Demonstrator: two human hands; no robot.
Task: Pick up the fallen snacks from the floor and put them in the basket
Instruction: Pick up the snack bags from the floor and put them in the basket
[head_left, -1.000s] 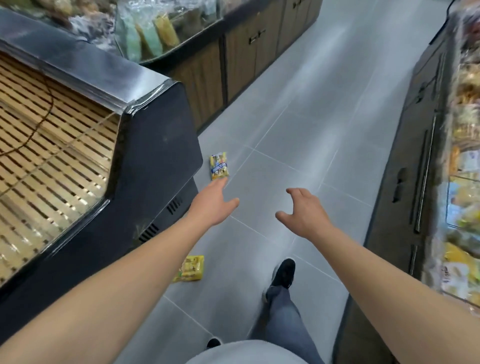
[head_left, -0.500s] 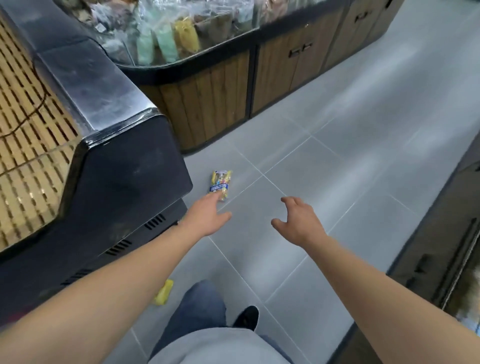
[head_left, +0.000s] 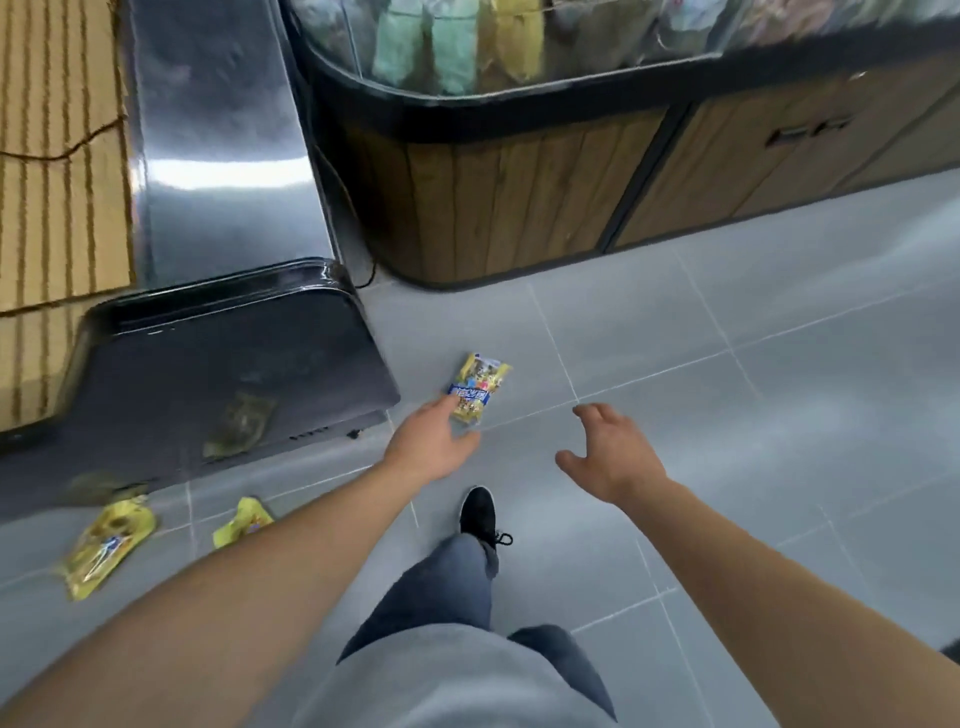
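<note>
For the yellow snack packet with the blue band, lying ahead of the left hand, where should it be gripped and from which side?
Probably by its near, lower end, from above. The snack packet lies flat on the floor tiles, its long axis pointing roughly away from the person, with its near end at the fingertips of the left hand. Pinching across that narrow end looks easiest.

The snack packet (head_left: 477, 388) just beyond the left hand (head_left: 427, 448) bears a blue band of print. Its characters are too blurred to read.

Both arms outstretched; left hand (head_left: 428, 447) and right hand (head_left: 610, 454) open-fingered.
</note>
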